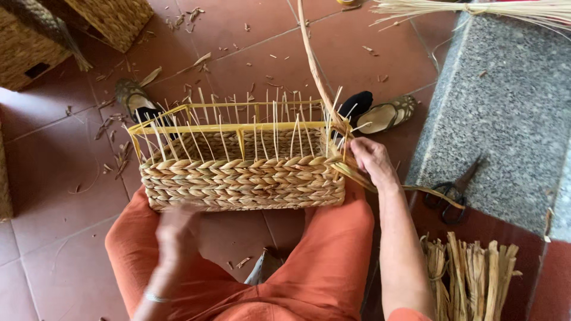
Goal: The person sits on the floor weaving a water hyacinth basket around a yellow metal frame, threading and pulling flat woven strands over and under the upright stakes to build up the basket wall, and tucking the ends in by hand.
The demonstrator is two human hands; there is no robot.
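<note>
A finished woven box [27,50] stands at the far left on the red tile floor [53,178], which is strewn with fibre scraps. The person's left hand [176,233] is blurred just below the near wall of the half-made basket [244,181]; whether its fingers are spread or closed cannot be told. The basket sits against the knees of orange trousers [324,261], its yellow wire frame [226,126] and thin upright stakes rising above five or so braided rows. At the basket's right corner the right hand [373,159] is closed on a long strand [312,56] that arcs up out of view. To do this turn well, the strand likely wants steady tension and a snug seat against the row below as it rounds the corner, with the stakes kept evenly spaced. Scissors [453,191] lie on the grey stone step [505,107], and bundled dried fibre [473,276] waits at lower right
</note>
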